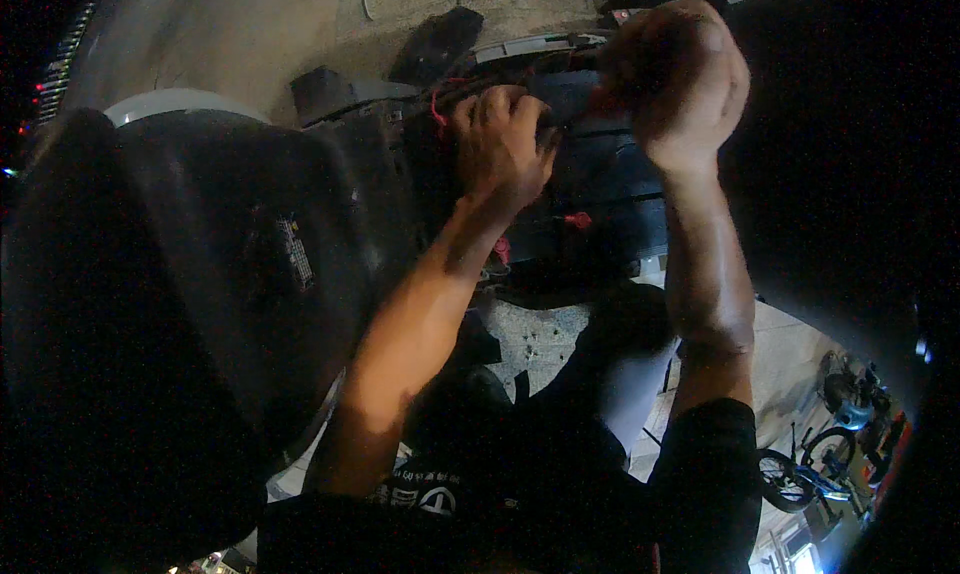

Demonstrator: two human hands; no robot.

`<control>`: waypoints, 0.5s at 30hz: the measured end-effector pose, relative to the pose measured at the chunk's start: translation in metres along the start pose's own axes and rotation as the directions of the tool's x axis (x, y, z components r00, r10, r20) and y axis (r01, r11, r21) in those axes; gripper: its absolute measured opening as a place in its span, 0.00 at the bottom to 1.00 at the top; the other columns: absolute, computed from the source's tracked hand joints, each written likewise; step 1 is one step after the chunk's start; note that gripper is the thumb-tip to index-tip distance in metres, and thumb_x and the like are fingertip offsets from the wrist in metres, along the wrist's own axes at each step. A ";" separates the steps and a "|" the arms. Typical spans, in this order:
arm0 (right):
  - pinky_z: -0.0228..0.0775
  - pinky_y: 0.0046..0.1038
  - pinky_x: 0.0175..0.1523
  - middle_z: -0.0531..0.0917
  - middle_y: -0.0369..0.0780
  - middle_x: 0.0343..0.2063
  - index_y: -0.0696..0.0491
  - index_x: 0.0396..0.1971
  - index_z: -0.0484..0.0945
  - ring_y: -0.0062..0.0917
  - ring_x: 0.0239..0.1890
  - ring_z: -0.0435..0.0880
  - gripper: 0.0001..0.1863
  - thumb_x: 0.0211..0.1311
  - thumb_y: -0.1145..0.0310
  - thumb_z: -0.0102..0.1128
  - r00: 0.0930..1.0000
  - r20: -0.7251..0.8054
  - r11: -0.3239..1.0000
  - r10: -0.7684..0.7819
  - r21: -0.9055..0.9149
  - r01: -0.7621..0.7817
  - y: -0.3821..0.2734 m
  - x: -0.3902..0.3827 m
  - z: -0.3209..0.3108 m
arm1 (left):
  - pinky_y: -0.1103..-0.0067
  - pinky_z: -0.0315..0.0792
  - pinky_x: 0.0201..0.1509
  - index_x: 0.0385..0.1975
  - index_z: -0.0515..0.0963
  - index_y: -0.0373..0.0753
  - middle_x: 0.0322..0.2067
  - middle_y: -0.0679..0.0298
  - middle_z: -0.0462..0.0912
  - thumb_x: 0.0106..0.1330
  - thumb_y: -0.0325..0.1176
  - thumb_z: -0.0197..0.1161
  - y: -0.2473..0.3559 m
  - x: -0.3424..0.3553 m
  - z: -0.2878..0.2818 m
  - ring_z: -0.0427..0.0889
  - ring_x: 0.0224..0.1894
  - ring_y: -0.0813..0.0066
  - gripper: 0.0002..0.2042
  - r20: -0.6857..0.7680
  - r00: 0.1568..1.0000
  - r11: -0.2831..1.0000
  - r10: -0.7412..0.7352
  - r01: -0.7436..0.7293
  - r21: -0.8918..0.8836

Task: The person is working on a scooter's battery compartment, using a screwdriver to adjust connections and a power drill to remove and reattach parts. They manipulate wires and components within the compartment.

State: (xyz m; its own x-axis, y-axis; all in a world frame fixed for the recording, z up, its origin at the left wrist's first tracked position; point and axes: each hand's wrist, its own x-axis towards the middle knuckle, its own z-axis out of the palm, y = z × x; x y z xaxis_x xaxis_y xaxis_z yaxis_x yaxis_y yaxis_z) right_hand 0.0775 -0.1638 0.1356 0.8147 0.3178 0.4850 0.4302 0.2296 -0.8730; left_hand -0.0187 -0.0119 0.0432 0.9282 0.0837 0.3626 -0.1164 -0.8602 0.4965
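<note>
A row of black blocks point(610, 204) lies in a dark recess, with a red wire point(438, 112) and red terminal covers point(577, 220) on it. My left hand point(505, 139) rests at the upper left of the blocks, fingers curled beside the red wire; what they grip is hidden. My right hand point(690, 89) is raised over the upper right end, closed in a fist around something I cannot make out, with a blurred dark-red shape just left of it.
A large black panel point(180, 254) fills the left, and a dark mass point(840, 174) the right. Beyond the recess is pale floor point(230, 24) with a white cord point(455, 14) and dark pieces point(440, 44). Bicycles point(820, 474) stand at the lower right.
</note>
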 end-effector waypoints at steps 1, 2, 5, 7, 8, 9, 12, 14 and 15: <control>0.69 0.25 0.27 0.80 0.41 0.24 0.56 0.36 0.74 0.23 0.23 0.77 0.26 0.74 0.47 0.38 1.000 -0.015 0.999 -0.016 -0.051 0.015 0.000 0.003 0.002 | 0.60 0.57 0.60 0.41 0.78 0.41 0.44 0.57 0.77 0.53 0.35 0.72 -0.001 0.003 0.000 0.74 0.51 0.56 0.16 -0.011 1.000 1.000 0.011 -0.011 -0.007; 0.69 0.25 0.28 0.80 0.40 0.25 0.56 0.35 0.75 0.22 0.23 0.77 0.26 0.74 0.47 0.38 0.999 -0.028 0.994 -0.032 -0.103 0.029 -0.002 0.006 0.006 | 0.60 0.57 0.61 0.40 0.78 0.41 0.44 0.56 0.77 0.53 0.35 0.72 -0.004 0.003 0.002 0.74 0.51 0.56 0.16 -0.022 1.000 1.000 0.021 -0.021 -0.013; 0.68 0.24 0.29 0.81 0.39 0.25 0.56 0.32 0.76 0.20 0.23 0.77 0.25 0.74 0.49 0.41 0.996 -0.023 0.988 -0.084 -0.130 0.080 -0.007 0.006 0.012 | 0.60 0.56 0.61 0.41 0.79 0.41 0.44 0.56 0.77 0.54 0.35 0.72 -0.001 -0.001 -0.001 0.75 0.51 0.56 0.15 -0.050 0.998 0.999 0.030 -0.031 -0.021; 0.68 0.22 0.26 0.81 0.39 0.24 0.55 0.33 0.77 0.21 0.21 0.78 0.26 0.75 0.48 0.40 0.992 -0.081 0.977 -0.101 -0.197 0.084 -0.021 0.003 0.017 | 0.60 0.56 0.60 0.41 0.79 0.41 0.44 0.56 0.77 0.55 0.36 0.71 0.001 -0.003 -0.002 0.75 0.51 0.56 0.15 -0.043 0.999 0.999 0.031 -0.031 -0.009; 0.68 0.22 0.26 0.81 0.39 0.23 0.55 0.33 0.77 0.21 0.21 0.78 0.26 0.75 0.48 0.40 0.989 -0.083 0.980 -0.120 -0.170 0.105 -0.018 -0.001 0.018 | 0.59 0.56 0.60 0.41 0.79 0.41 0.44 0.56 0.77 0.55 0.36 0.71 0.001 -0.001 -0.001 0.74 0.51 0.56 0.15 -0.029 0.999 0.999 0.032 -0.032 0.004; 0.69 0.21 0.26 0.81 0.38 0.23 0.55 0.33 0.77 0.21 0.21 0.78 0.26 0.75 0.48 0.40 0.987 -0.086 0.982 -0.138 -0.142 0.125 -0.013 -0.005 0.018 | 0.59 0.56 0.61 0.42 0.79 0.41 0.44 0.56 0.77 0.55 0.37 0.71 -0.001 -0.001 0.001 0.74 0.51 0.56 0.16 -0.015 0.999 0.999 0.033 -0.033 0.017; 0.69 0.21 0.25 0.81 0.38 0.22 0.56 0.33 0.77 0.21 0.20 0.78 0.25 0.76 0.49 0.41 0.977 -0.164 0.976 -0.140 -0.188 0.108 -0.001 -0.011 0.022 | 0.59 0.56 0.60 0.43 0.78 0.41 0.44 0.55 0.77 0.55 0.38 0.71 -0.008 -0.004 0.007 0.74 0.51 0.55 0.17 0.004 1.000 0.999 0.026 -0.027 0.042; 0.69 0.22 0.25 0.81 0.37 0.21 0.56 0.32 0.77 0.20 0.19 0.78 0.22 0.76 0.53 0.44 0.978 -0.178 0.986 -0.105 -0.147 0.079 0.005 -0.011 0.026 | 0.59 0.56 0.60 0.43 0.77 0.41 0.44 0.55 0.76 0.55 0.39 0.71 -0.012 -0.005 0.014 0.74 0.51 0.55 0.17 0.023 1.000 0.998 0.011 -0.013 0.058; 0.66 0.20 0.25 0.78 0.35 0.21 0.56 0.31 0.75 0.17 0.20 0.75 0.20 0.76 0.56 0.46 0.979 -0.162 0.988 -0.126 -0.114 0.108 0.004 -0.012 0.032 | 0.59 0.56 0.60 0.43 0.77 0.41 0.44 0.55 0.76 0.55 0.39 0.71 -0.014 -0.008 0.017 0.74 0.51 0.54 0.18 0.031 1.000 0.998 0.001 -0.003 0.066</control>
State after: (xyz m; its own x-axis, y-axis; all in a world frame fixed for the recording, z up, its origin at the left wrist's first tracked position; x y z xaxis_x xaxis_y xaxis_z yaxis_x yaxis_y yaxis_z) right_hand 0.0568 -0.1376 0.1279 0.8062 0.1334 0.5764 0.5572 0.1565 -0.8155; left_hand -0.0184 -0.0093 0.0198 0.9386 0.0673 0.3383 -0.0954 -0.8919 0.4421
